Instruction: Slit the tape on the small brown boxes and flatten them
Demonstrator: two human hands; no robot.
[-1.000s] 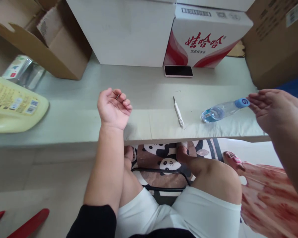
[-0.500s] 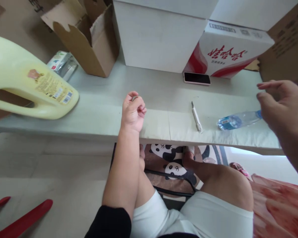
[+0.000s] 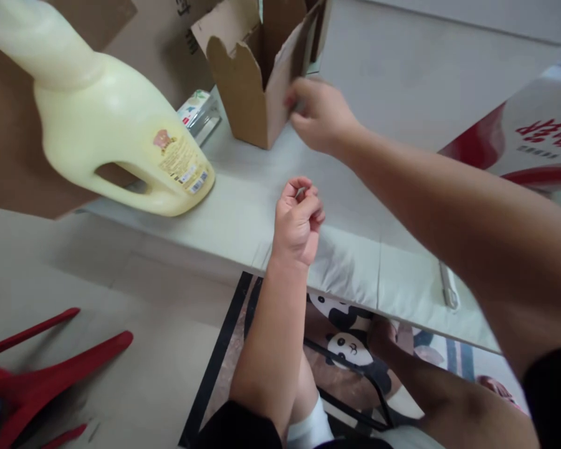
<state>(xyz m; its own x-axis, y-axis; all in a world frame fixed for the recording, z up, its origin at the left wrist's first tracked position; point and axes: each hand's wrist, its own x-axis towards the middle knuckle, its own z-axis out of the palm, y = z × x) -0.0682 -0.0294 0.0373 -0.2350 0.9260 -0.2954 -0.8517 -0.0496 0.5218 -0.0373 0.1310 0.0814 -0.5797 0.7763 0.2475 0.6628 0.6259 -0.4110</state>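
Pale cloth-covered worktop (image 3: 236,231) bears an open brown carton (image 3: 243,93) at approx. 11 o'clock from L hand (image 3: 298,223), w/ yellow jug (image 3: 126,121) at 10 & white pen-like tool (image 3: 449,290), part hidden, at 4. R hand (image 3: 321,117), blurred, is at carton's 3 o'clock side, contact unclear; hands are apart, both loosely curled, can't tell if either holds anything.

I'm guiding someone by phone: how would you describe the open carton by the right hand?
On the pale table, find the big yellow jug at left. Between it and the right hand stands the open carton, brown cardboard; its notched rim sets it apart from the plain white box.
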